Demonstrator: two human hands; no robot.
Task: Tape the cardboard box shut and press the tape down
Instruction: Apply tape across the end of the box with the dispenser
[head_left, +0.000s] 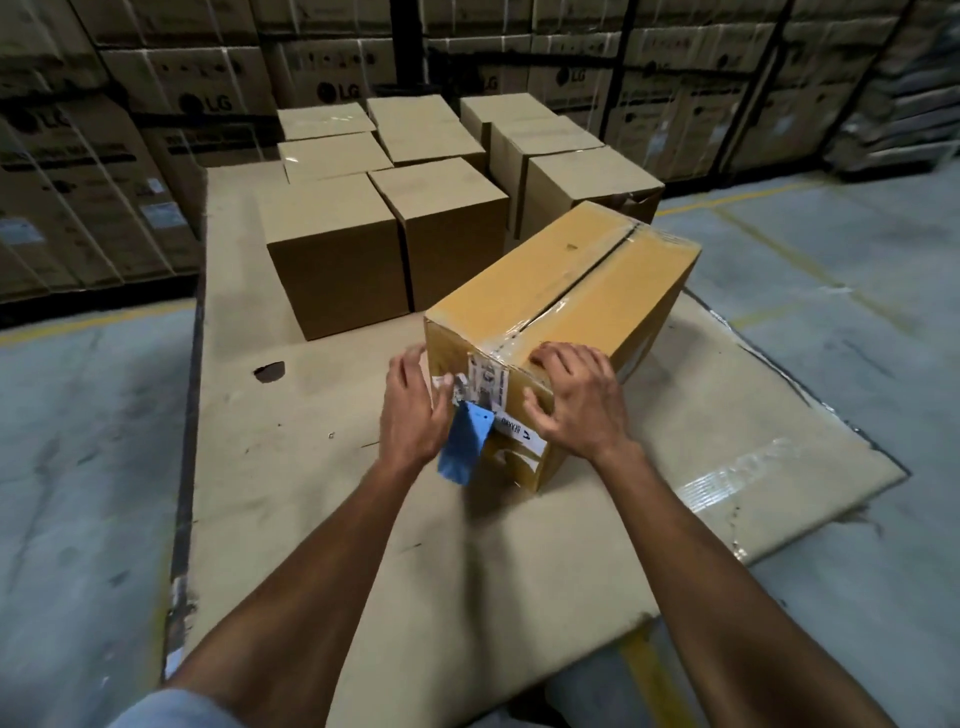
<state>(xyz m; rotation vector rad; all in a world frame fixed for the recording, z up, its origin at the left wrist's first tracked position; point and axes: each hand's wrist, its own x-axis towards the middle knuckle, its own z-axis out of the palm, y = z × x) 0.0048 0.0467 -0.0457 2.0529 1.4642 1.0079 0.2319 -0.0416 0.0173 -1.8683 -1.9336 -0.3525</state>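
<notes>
A long cardboard box (561, 291) lies on a flattened cardboard sheet, with clear tape (582, 283) running along its top seam and down onto the near end. White labels are stuck on that end face. My right hand (576, 400) rests over the box's near top edge, fingers spread and thumb on the end face, holding nothing. At the left side of the same end, my left hand (413, 410) holds a small blue tape cutter (462, 449) against the box; the grip itself is partly hidden.
Several closed plain cardboard boxes (332, 254) stand in rows behind and to the left of the long box. The cardboard sheet (291, 467) covers the concrete floor (78, 441). Tall stacks of printed cartons (197, 93) line the back wall.
</notes>
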